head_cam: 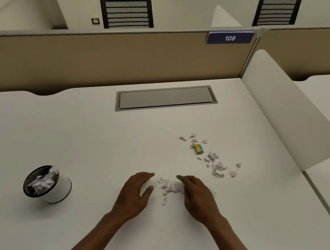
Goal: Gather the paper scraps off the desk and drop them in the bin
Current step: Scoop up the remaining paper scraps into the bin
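A small pile of white paper scraps [169, 187] lies on the white desk [94, 140] between my two hands. My left hand [136, 193] rests on the desk just left of the pile, fingers curved and apart, holding nothing. My right hand [197, 197] lies cupped against the pile's right side, touching the scraps without gripping them. More loose scraps [217, 164] are scattered farther back to the right, with a small yellow and blue piece [199, 148] among them. The bin [61, 188], a small white cup with a dark rim, stands at the left with scraps [41, 182] inside.
A grey cable hatch [166, 98] is set into the desk at the back. A tan partition [105, 59] with a "109" label [229, 38] closes the far side, and a white curved divider [288, 112] closes the right. The desk's front edge is close to my arms.
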The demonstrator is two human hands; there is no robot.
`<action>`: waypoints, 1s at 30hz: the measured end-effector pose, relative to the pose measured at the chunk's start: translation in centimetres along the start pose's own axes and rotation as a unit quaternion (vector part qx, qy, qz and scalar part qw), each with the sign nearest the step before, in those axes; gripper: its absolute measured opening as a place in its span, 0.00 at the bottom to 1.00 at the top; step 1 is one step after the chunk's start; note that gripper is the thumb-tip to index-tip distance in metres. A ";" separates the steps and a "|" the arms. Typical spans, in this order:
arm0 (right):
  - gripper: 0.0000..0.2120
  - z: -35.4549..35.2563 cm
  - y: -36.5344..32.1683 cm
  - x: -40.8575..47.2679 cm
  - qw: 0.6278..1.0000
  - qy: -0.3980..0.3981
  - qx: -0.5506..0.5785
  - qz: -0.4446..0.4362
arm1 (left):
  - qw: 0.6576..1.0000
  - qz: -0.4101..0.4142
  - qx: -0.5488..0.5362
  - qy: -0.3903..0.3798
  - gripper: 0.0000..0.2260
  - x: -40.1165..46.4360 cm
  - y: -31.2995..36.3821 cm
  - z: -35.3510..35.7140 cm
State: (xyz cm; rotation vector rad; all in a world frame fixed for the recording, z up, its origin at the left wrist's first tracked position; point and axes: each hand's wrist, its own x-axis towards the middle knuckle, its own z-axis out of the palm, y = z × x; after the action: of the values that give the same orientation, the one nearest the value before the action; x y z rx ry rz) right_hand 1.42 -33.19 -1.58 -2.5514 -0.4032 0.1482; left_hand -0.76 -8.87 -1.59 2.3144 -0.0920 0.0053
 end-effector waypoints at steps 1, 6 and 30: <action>0.22 -0.4 0.2 -0.4 0.999 0.027 0.010 0.017 | 0.999 -0.011 0.023 -0.031 0.21 0.0 -0.4 -0.1; 0.19 -2.5 1.8 -2.0 0.988 0.108 0.007 0.114 | 0.986 -0.015 0.094 -0.135 0.38 0.6 -0.8 0.3; 0.38 -1.2 0.2 -0.4 0.989 -0.119 -0.047 0.074 | 0.982 -0.017 0.041 -0.183 0.39 1.9 1.4 2.6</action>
State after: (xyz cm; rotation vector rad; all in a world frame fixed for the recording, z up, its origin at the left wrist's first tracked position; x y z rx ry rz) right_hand 1.35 -34.07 -0.62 -2.6648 -0.3169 0.5036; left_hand 0.98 -11.84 -2.30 2.3735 -0.2435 -0.4423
